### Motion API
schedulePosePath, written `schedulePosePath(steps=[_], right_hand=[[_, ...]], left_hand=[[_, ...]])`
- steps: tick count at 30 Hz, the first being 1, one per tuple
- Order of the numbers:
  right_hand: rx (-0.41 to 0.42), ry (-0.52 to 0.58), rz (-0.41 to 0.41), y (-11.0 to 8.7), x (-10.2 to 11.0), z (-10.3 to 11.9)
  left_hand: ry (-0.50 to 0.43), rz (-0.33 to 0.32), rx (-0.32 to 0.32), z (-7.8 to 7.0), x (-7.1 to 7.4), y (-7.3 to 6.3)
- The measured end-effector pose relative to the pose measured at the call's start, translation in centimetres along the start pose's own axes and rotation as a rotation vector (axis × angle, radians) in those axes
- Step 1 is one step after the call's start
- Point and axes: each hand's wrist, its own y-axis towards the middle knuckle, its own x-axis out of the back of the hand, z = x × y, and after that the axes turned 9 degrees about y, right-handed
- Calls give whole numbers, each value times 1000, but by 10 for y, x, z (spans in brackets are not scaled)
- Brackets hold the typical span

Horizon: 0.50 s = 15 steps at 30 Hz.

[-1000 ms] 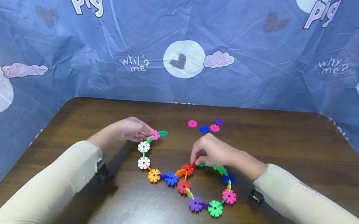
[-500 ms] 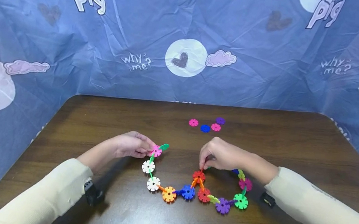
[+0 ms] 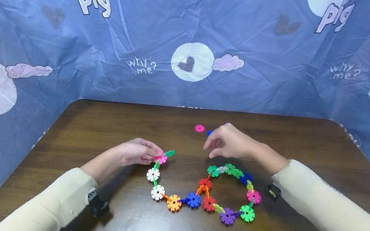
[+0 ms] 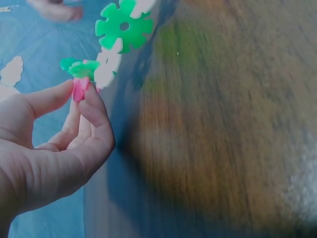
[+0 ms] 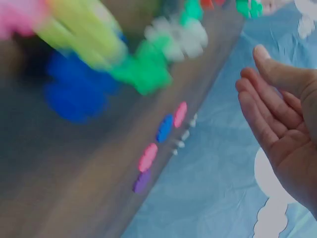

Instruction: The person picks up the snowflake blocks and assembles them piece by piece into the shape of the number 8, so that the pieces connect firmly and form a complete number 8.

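My left hand (image 3: pixel 136 152) pinches a pink notched plastic disc (image 3: pixel 162 159) between thumb and fingers; a green disc (image 3: pixel 169 153) juts from it. From there a chain of interlocking discs runs down through two white discs (image 3: pixel 157 192), an orange disc (image 3: pixel 174 203) and a blue disc (image 3: pixel 193 200). It joins a loop on the right, with red discs (image 3: pixel 209 203), a purple disc (image 3: pixel 227 216) and green ones. Above the loop's far side hovers my right hand (image 3: pixel 232 142), fingers loosely bent and apart from the chain. The right wrist view shows nothing in its grasp.
Loose discs lie farther back on the brown wooden table (image 3: pixel 127 123): a pink disc (image 3: pixel 199 128), a blue disc (image 5: pixel 165 128), another pink disc (image 5: pixel 148 157) and a purple disc (image 5: pixel 142 181). Partly behind my right hand in the head view, they lie before a blue printed cloth (image 3: pixel 154 29).
The chain and my left hand have shifted toward me, and the chain has also moved right. My right hand has let go of the red disc and lifted away toward the loose discs.
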Motion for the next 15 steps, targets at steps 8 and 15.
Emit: schedulePosePath(steps=[8, 15], right_hand=[[-135, -37, -95, 54, 17, -28], [-203, -121, -73, 88, 14, -46]], left_hand=[[27, -5, -4, 3, 0, 0], [37, -9, -10, -1, 2, -3]])
